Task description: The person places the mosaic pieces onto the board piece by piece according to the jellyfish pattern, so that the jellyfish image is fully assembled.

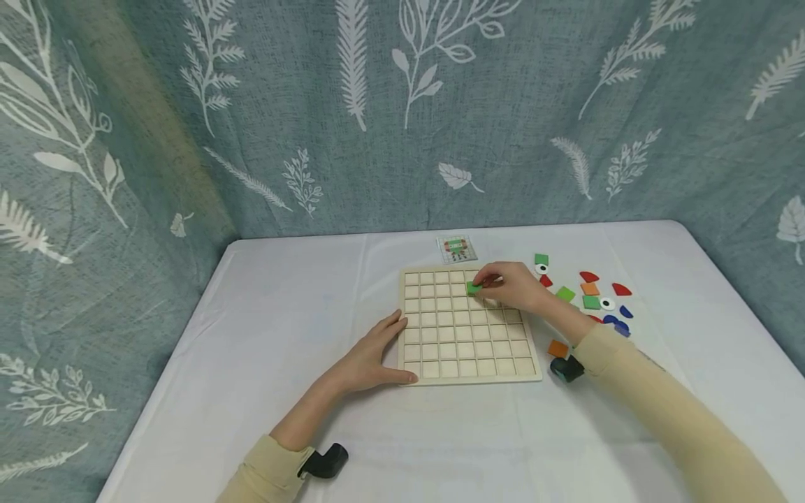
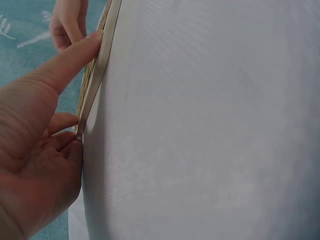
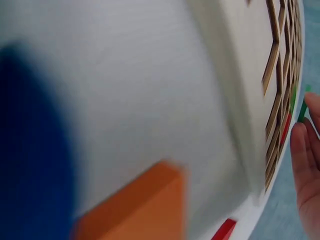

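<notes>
A light wooden grid board point(image 1: 430, 351) with square cells lies on the table. My right hand point(image 1: 512, 285) is over its far rows and pinches a green square tile point(image 1: 474, 288) between thumb and fingers. The right wrist view shows that green tile point(image 3: 302, 110) held on edge at the fingertips of the right hand point(image 3: 306, 160). Fingers spread, my left hand point(image 1: 371, 355) rests against the board's near left corner. In the left wrist view, the thumb of the left hand point(image 2: 42, 95) lies on the board's rim point(image 2: 95, 82), with other fingertips at its side.
A small picture card point(image 1: 456, 249) lies behind the board. Loose pieces are scattered to the right: a green tile point(image 1: 591, 302), red pieces point(image 1: 621, 289), a white ring with a black centre point(image 1: 606, 304), blue pieces point(image 1: 621, 327) and an orange tile point(image 1: 557, 348) near my right wrist.
</notes>
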Available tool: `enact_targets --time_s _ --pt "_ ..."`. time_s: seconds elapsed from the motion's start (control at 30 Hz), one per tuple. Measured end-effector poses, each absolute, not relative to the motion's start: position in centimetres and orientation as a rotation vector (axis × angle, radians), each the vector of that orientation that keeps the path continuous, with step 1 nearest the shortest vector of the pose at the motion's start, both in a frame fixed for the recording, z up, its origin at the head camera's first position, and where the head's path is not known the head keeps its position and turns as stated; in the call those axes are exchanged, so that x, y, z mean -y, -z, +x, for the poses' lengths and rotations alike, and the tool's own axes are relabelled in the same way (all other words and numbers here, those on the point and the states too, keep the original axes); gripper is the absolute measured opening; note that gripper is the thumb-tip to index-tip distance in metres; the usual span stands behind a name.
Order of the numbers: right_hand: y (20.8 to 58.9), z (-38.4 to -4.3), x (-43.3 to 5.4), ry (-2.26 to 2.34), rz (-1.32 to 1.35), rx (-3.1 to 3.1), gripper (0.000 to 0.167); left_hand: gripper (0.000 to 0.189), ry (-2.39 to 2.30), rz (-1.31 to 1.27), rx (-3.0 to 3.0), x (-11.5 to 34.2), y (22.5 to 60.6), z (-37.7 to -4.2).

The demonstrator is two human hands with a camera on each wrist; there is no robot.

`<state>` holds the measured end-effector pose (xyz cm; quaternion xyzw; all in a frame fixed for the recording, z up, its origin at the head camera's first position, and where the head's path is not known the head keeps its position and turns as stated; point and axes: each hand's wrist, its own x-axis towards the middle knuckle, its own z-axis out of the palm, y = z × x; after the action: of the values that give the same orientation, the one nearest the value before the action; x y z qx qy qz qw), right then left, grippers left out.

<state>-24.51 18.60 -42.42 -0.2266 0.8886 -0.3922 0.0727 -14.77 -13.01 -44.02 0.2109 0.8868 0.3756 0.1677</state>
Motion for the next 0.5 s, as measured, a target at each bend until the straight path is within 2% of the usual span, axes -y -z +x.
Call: enact_targets --time_s 0.27,0.5 --pt "42.3 -25.3 -16.7 1.049 -0.871 -2.69 0.013 0.103 -1.07 0.596 -2.52 12.9 44.0 -14.7" --pt "42.4 -25.5 -16.0 1.012 -0.906 -2.704 0.014 0.102 -1.081 0.584 -2.522 12.9 43.9 -14.7"
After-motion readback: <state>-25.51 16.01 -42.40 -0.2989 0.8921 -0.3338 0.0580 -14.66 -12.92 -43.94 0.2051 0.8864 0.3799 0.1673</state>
